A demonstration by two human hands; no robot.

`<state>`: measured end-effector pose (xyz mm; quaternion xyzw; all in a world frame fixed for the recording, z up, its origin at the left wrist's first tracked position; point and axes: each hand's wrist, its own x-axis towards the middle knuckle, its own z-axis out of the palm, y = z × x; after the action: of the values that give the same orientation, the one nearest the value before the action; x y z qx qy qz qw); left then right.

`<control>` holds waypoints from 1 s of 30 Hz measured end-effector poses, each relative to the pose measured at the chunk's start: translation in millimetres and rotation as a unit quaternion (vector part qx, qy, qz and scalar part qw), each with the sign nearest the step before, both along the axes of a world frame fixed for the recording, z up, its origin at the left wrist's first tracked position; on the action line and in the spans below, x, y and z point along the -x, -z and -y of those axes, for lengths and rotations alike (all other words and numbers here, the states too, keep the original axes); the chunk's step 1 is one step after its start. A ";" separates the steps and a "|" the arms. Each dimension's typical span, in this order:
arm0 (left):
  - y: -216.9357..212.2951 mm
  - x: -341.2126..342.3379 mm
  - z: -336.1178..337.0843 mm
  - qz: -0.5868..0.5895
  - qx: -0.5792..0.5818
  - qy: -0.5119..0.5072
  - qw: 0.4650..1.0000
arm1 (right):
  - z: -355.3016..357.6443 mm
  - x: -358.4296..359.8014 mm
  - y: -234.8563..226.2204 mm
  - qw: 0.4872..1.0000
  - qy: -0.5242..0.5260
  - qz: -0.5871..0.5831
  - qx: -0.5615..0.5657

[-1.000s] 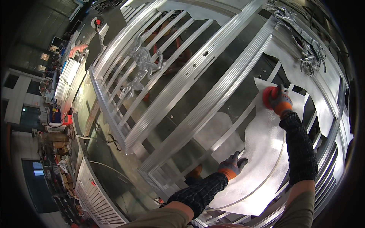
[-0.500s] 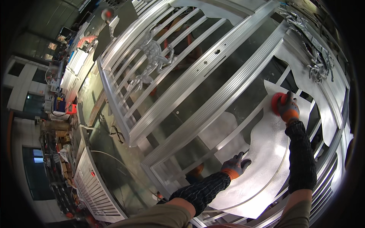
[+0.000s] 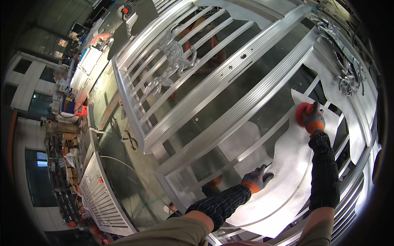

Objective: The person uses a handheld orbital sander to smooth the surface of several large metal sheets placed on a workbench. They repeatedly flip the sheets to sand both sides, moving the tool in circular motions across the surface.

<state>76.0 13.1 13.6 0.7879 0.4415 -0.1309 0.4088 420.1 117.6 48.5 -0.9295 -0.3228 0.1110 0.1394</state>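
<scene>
A wavy-edged silvery metal panel (image 3: 287, 158) lies in front of me, fixed over or laid on a barred metal frame. My right hand (image 3: 315, 121), in a grey and orange glove, is closed around a red round sander (image 3: 302, 113) that sits on the panel near its far end. Nearer to me, my left hand (image 3: 256, 179), gloved alike, rests at the panel's left edge with fingers apart and holds nothing. A thin pale hose (image 3: 283, 205) curves across the panel beside my right forearm.
Ribbed metal gate frames (image 3: 230, 67) with bars stretch ahead and left, one bearing a cast animal figure (image 3: 174, 55). Another ornament (image 3: 349, 69) lies at the far right. A white slatted panel (image 3: 104, 197) leans at the left, near cluttered shelves (image 3: 63, 164).
The view has shifted slightly, so the frames sit a little lower and further right. My right hand still grips the sander at nearly the same spot, and my left hand stays at the panel's edge.
</scene>
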 end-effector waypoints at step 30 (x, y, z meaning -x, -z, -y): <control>22.6 0.4 9.0 0.045 -0.040 -0.030 0.998 | 62.8 -63.2 6.3 0.997 0.048 -0.004 0.058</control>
<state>75.6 4.0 -9.0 0.7951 0.4512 -0.0650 0.4000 483.3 54.9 42.2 -0.9500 -0.2700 0.1269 0.0916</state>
